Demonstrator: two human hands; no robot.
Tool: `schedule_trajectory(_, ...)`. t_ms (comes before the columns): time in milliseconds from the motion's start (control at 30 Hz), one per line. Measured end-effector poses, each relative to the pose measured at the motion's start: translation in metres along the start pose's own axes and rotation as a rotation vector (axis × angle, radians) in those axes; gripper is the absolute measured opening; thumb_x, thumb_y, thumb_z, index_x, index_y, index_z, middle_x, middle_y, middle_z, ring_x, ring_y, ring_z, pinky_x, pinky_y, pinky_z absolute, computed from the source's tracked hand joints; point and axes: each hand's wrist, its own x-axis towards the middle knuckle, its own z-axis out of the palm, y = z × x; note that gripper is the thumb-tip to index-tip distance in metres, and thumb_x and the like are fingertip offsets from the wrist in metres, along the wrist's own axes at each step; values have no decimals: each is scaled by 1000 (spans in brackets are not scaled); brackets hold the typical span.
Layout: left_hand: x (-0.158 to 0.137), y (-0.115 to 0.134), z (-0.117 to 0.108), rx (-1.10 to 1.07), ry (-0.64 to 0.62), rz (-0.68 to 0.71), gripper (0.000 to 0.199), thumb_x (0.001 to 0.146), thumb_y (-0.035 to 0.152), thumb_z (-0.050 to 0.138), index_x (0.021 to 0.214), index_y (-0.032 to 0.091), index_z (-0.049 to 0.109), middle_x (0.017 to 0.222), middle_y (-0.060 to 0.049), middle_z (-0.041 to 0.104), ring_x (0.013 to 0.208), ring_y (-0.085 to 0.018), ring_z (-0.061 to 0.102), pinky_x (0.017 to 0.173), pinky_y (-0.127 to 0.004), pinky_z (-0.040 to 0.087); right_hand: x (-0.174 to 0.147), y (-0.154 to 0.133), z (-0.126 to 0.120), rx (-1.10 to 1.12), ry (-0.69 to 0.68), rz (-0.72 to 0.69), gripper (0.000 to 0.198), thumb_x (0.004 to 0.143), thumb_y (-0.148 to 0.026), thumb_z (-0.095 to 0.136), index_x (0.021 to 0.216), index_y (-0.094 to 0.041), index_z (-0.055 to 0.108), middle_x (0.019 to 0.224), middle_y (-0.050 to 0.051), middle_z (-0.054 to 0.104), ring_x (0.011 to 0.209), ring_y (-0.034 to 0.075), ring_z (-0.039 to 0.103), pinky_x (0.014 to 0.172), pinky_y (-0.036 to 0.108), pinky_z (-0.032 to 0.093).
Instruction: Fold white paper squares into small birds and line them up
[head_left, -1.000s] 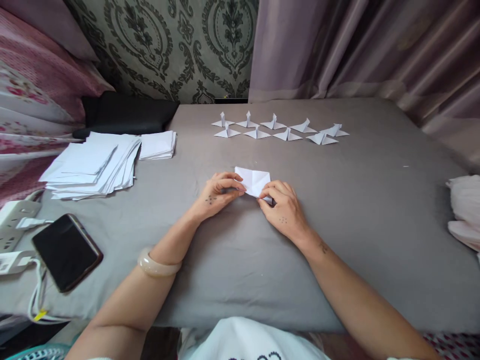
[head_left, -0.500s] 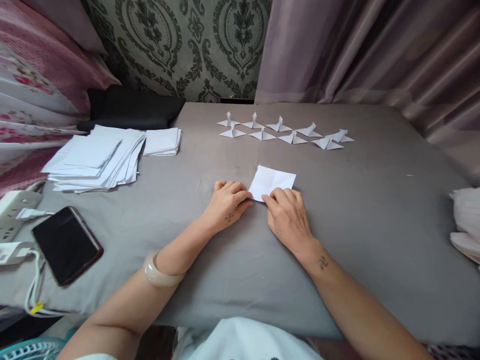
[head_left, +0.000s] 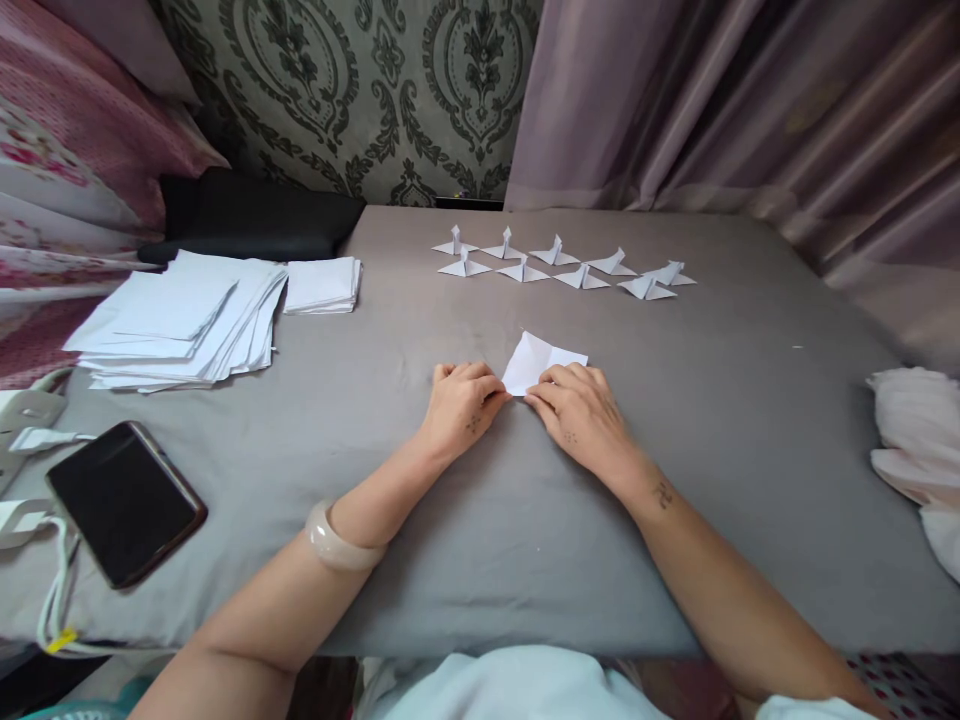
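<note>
A small white sheet of paper point(head_left: 529, 362) with crease lines lies in front of me on the grey cloth. My left hand point(head_left: 466, 405) pinches its near left corner between thumb and fingers. My right hand point(head_left: 576, 410) grips the near edge a little further right, its fingers covering the paper's right part. Beyond the sheet stand several folded paper birds point(head_left: 524, 270) in two rows, wings spread and necks up.
At the left lie a big stack of white paper point(head_left: 172, 320) and a smaller stack point(head_left: 322, 285). Nearer me are a phone point(head_left: 127, 503) and white cables point(head_left: 56, 590). A black cushion-like thing point(head_left: 255, 215) sits behind. Pale bunched cloth point(head_left: 915, 440) is at the right edge.
My right hand has shifted slightly along the near edge and its fingers lie flatter over the paper. The paper has turned a little. The whole view has shifted slightly.
</note>
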Motion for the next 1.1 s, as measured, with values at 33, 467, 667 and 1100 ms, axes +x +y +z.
schedule_trajectory(33,0,0,0,-18,-7,-16,17,92,32,58,86,22,70,93,-2,70,87,-17,61,80,-36,29,1,1,-3,22,-29,16,23,95,-28,51,91,-20,73,94,5,68,93,20,53,88,35,33)
schedule_trajectory(467,2,3,4,-137,-28,-239,15,87,29,58,85,20,70,96,-7,61,96,-24,55,84,-39,34,45,1,-30,52,-401,202,23,85,-30,51,72,-21,68,80,3,71,76,16,59,69,29,34)
schedule_trajectory(667,3,1,6,-161,-18,-268,14,83,30,62,80,18,69,98,-8,59,99,-25,53,85,-39,36,57,0,-35,27,-488,251,16,81,-32,56,74,-22,67,75,0,69,70,14,57,64,27,32)
schedule_trajectory(1100,12,4,1,-250,-60,-401,7,79,24,65,78,18,64,101,-8,57,104,-27,52,91,-44,37,67,-5,-39,-21,-557,274,15,78,-29,56,79,-23,70,78,3,69,68,15,58,59,27,33)
